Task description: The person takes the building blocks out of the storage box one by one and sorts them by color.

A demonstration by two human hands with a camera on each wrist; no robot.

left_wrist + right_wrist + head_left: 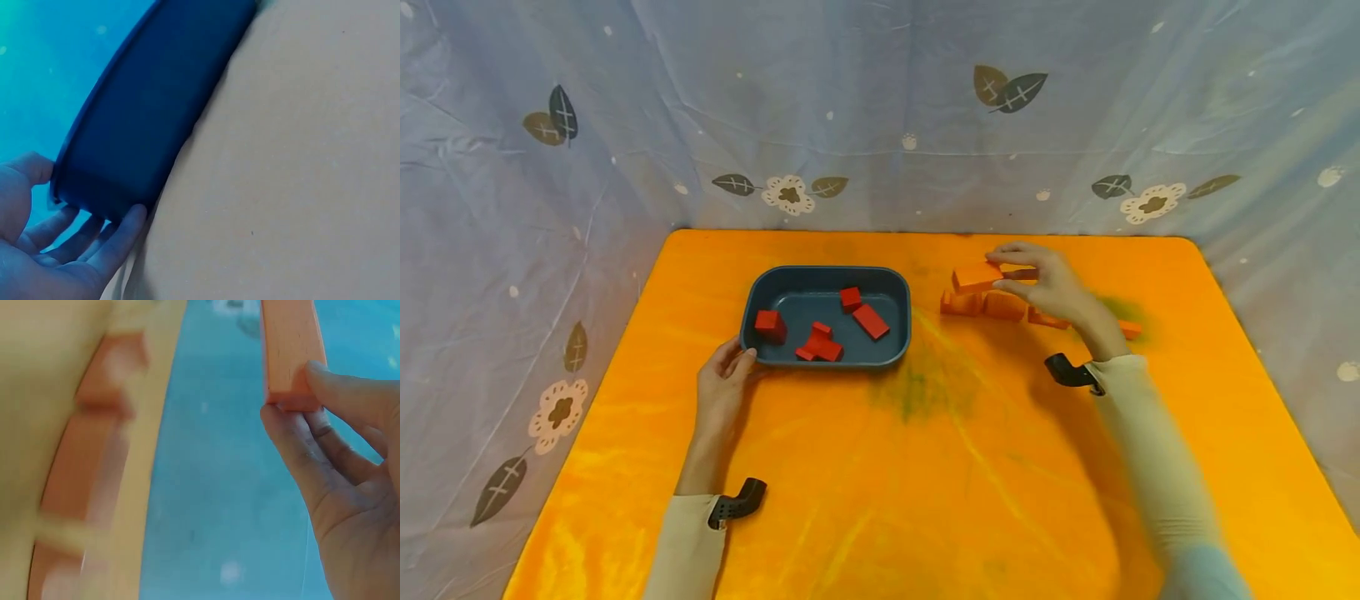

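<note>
A dark blue-grey tray (820, 364) stands left of the middle, with several red blocks (871, 321) in it. My left hand (721, 383) grips its near left corner, thumb at the rim; in the left wrist view the fingers (128, 234) lie against the tray's outer wall (137, 106). Over on the right, my right hand (1048, 283) pinches an orange rectangular block (976, 277) by one end, thumb on one face and fingers on another. The held block (292, 350) is raised above a row of orange blocks (1004, 306) on the cloth.
More orange blocks (1127, 330) continue the row to the right, partly behind the right wrist. An orange-yellow cloth (880, 483) covers the table. Pale patterned curtains (880, 108) hang behind and at both sides. A black camera (1070, 371) is strapped to the right wrist.
</note>
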